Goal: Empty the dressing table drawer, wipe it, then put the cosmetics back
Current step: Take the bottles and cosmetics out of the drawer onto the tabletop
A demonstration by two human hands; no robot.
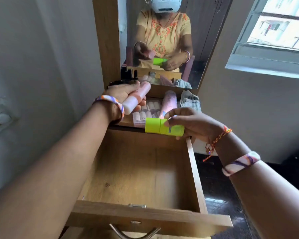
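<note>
The wooden drawer [194, 171] is pulled out below me, its bottom bare. My left hand [123, 94] grips a pink and white bottle [136, 99] above the dressing table top. My right hand [192, 123] holds a lime green container [160, 127] over the drawer's back edge. On the table top lie a flat pink pack of small tubes [149, 111], a pink tube [169, 102] and a grey striped cloth [189, 100].
A mirror [162, 40] stands behind the table top and reflects me. Dark bottles [117, 82] stand at the table's back left. A grey wall is on the left, a window [274, 31] at the right. Dark floor lies right of the drawer.
</note>
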